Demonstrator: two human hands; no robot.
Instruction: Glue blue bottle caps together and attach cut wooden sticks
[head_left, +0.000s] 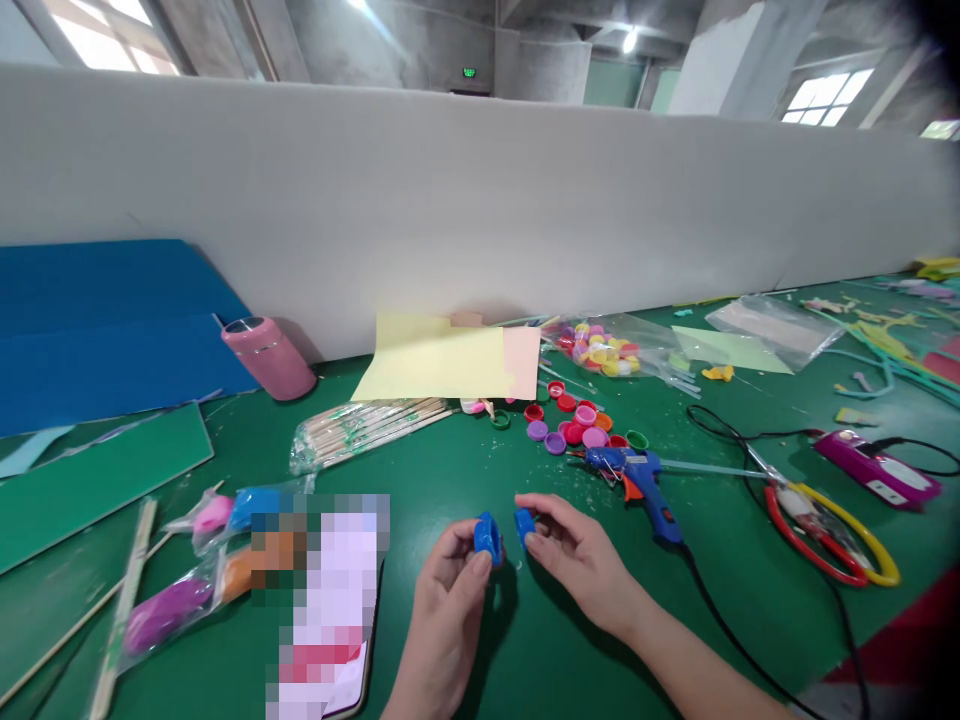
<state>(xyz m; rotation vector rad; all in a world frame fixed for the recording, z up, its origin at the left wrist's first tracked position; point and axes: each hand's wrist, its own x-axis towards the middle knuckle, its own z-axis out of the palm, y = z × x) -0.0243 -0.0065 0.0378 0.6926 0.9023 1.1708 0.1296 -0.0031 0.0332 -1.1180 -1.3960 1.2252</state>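
Observation:
My left hand [457, 575] pinches a blue bottle cap [488, 540] between thumb and fingers, its hollow side partly showing. Across a small gap, my right hand [574, 550] grips a second blue bottle cap [524, 525]. Both caps are held on edge above the green table [420, 480], and they do not touch. Beyond my right hand lies a blue hot glue gun [637, 480] with an orange trigger and a glue stick at its back. Loose bottle caps [585, 415] in red, pink, purple and green are scattered just past its nozzle.
Left of my hands are a phone [337, 610], bagged coloured clay [172, 605] and wrapped wooden sticks [375, 430]. A pink cylinder [270, 358] stands against the white partition [450, 200]. To the right lie red-and-yellow-handled scissors [817, 535], a purple power strip [877, 468] and a trailing black cord [712, 600].

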